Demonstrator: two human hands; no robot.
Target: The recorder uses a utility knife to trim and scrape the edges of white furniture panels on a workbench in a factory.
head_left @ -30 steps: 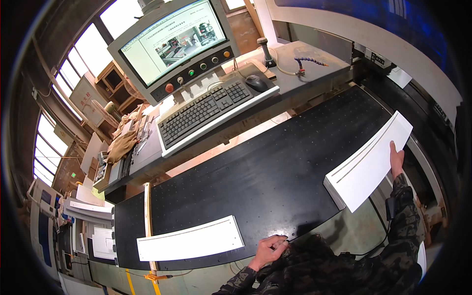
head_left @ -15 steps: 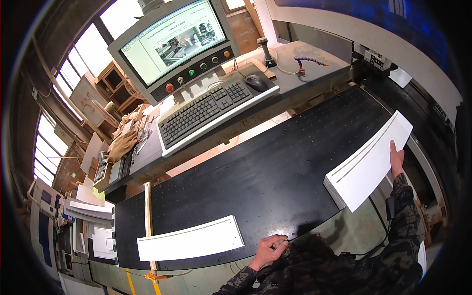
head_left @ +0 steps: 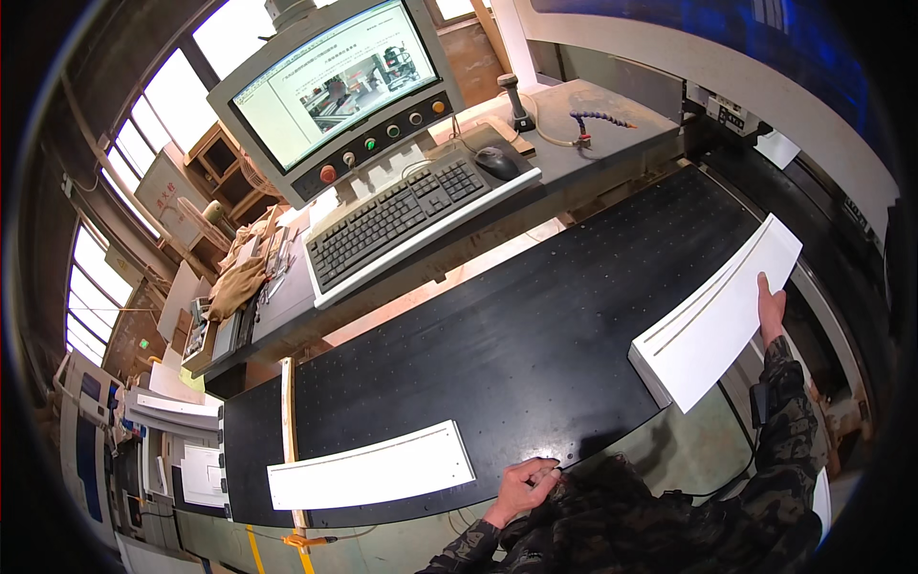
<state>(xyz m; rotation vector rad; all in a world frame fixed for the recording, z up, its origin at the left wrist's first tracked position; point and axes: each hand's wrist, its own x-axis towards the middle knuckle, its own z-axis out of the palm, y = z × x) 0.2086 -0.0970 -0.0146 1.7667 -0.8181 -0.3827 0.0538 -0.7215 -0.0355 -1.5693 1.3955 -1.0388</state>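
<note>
Head view: right hand (head_left: 771, 308) grips far long edge of grooved white rectangular panel (head_left: 715, 316), long axis running away-right over black perforated table (head_left: 497, 335); left hand (head_left: 524, 484) curled, fingertips on table's near edge, holding nothing.

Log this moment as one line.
right hand holds long white grooved panel | left hand on black perforated table edge

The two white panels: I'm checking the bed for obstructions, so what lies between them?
In the head view, only bare black perforated bed lies between the left panel and the right panel. The left hand rests at the bed's near edge.
</note>
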